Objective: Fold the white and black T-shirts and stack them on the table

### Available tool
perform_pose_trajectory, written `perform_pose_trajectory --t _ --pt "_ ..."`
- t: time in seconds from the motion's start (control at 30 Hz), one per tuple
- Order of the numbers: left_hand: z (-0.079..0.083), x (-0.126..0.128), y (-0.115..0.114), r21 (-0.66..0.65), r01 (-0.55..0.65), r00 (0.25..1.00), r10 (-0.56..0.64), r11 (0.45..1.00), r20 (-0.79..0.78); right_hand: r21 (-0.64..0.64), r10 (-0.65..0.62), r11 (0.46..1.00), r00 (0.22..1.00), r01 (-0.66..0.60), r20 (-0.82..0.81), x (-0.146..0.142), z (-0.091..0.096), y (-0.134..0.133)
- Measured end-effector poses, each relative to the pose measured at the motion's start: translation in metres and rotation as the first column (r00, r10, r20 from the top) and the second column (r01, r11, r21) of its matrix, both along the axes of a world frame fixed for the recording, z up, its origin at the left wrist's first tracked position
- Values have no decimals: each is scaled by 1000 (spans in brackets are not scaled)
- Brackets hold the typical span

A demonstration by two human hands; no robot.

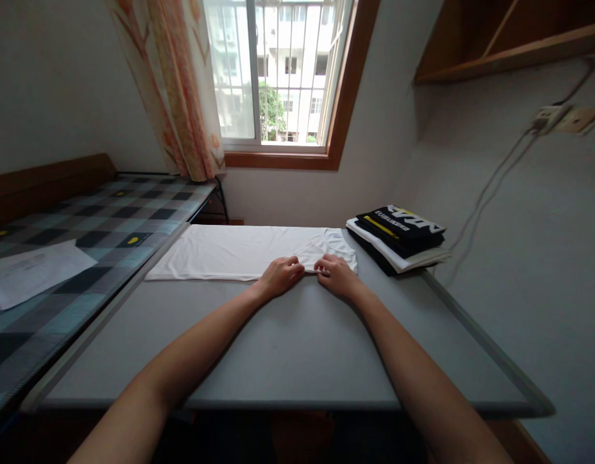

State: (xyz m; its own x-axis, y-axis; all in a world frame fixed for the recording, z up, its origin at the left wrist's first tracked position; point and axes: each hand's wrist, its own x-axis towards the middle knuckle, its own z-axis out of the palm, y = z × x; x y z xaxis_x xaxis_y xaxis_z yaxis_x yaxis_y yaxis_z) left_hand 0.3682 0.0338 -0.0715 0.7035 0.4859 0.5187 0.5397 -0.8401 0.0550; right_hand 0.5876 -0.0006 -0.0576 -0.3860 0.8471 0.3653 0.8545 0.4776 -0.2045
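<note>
A white T-shirt lies across the far part of the table, folded into a long strip with its neckline toward the right. On its near edge, right of the middle, my left hand has its fingers closed on the fabric. Close beside it, my right hand pinches the same edge nearer the collar. A short stretch of the shirt's edge shows between the two hands. The fingertips are partly hidden by the hands themselves.
A stack of folded black and white clothes sits at the table's back right. The grey table meets a bed with a checked cover on the left, where a paper sheet lies. Cables hang along the right wall.
</note>
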Motion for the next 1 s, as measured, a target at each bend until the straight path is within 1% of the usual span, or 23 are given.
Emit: perform_pose_trajectory --t 0.13,0.23,0.37,0.6,0.7,0.83,0.93,1.0 --pt "0 0 1 -18 43 999 -43 999 -10 -13 -49 999 999 49 25 2 4 0" --pt "-2 -1 2 -22 64 998 -65 998 -26 -24 -72 997 997 73 27 9 8 0" --pt "-3 -1 5 -22 62 997 -63 998 -38 -53 -90 994 996 92 28 25 13 1" --pt "-5 -2 5 -13 50 998 -51 999 -37 -98 -200 975 980 198 -7 45 18 2" --pt "0 -3 2 -21 12 998 -13 1000 -64 -92 -214 973 976 210 -32 48 17 3" --pt "13 -11 -1 -72 -41 990 31 997 -134 -104 -216 972 975 210 -56 48 14 5" --pt "21 -27 -3 -100 -77 981 58 992 -186 -122 -221 970 973 212 -68 49 13 6" --pt "22 -44 -4 -96 -105 970 80 990 -230 -135 -214 970 973 201 -85 51 13 6"
